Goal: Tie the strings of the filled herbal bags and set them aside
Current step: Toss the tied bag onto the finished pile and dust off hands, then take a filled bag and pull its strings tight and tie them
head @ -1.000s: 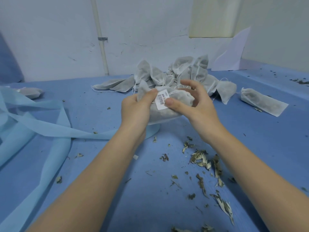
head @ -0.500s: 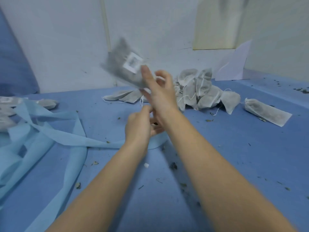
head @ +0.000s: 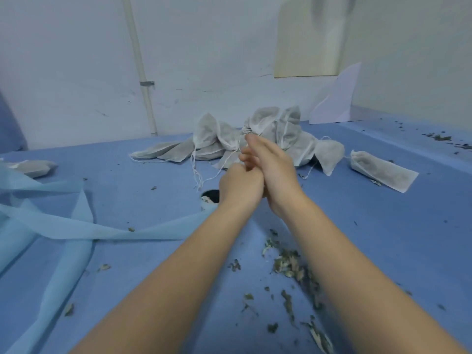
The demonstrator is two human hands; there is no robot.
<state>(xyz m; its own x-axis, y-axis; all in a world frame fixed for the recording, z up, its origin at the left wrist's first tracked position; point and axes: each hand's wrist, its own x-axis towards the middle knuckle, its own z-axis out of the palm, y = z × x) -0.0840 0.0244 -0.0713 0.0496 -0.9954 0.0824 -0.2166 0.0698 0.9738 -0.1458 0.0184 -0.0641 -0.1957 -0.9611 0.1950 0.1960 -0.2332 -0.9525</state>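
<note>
Several slumped grey-white herbal bags (head: pixel 258 141), strings (head: pixel 196 169) loose.

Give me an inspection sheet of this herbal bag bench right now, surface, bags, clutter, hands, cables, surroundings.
Surface: blue table cover, littered.
Job's things: pile of herbal bags at the back, strings trailing; lone bag to its right; another bag far left.
Clutter: herb scraps; light blue fabric strips.
Hands: left hand and right hand together before the pile; grip unclear.
Cables: nothing seen.
Surroundings: white wall, pipe, paper sheet.
</note>
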